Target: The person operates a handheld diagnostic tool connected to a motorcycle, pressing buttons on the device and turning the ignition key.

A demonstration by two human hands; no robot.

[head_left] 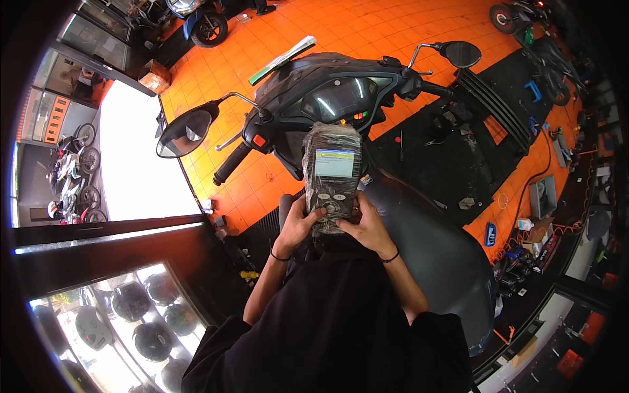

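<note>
A handheld diagnostic scanner (pixel 333 190), wrapped in clear plastic, is gripped between both my hands. Its screen is lit and its buttons lie below it. My left hand (pixel 301 226) closes round the lower left side, thumb on the face near the buttons. On the lower right side my right hand (pixel 368 226) is closed round it, thumb on the face. Just beyond the scanner stands a dark scooter (pixel 314 72), with small orange and green lights glowing below its dashboard (pixel 339 98). The black seat (pixel 426 242) lies to my right.
Mirrors (pixel 188 131) stick out from the handlebar on either side. A black mat (pixel 426 157) covers the orange tiled floor (pixel 393 33) at right, with tools and parts scattered about. Helmets (pixel 131 301) fill a lit case at lower left. Other motorbikes stand farther off.
</note>
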